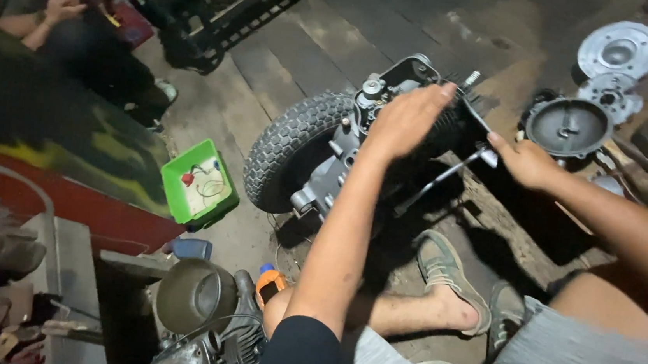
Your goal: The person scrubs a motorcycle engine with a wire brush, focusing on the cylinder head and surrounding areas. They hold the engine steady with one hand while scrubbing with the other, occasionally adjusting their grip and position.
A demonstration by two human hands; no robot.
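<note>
A small grey engine block lies on the dark floor against a knobbly black tyre. My left hand rests flat on top of the engine, fingers stretched toward its black finned part. My right hand is closed on the end of a thin metal tool that slants down across the engine's right side. My feet in grey slip-on shoes sit just below the engine.
A green plastic box with small parts stands left of the tyre. Round metal covers and a dark dished part lie at the upper right. Another person's hands are at the upper left. More machine parts sit by my left knee.
</note>
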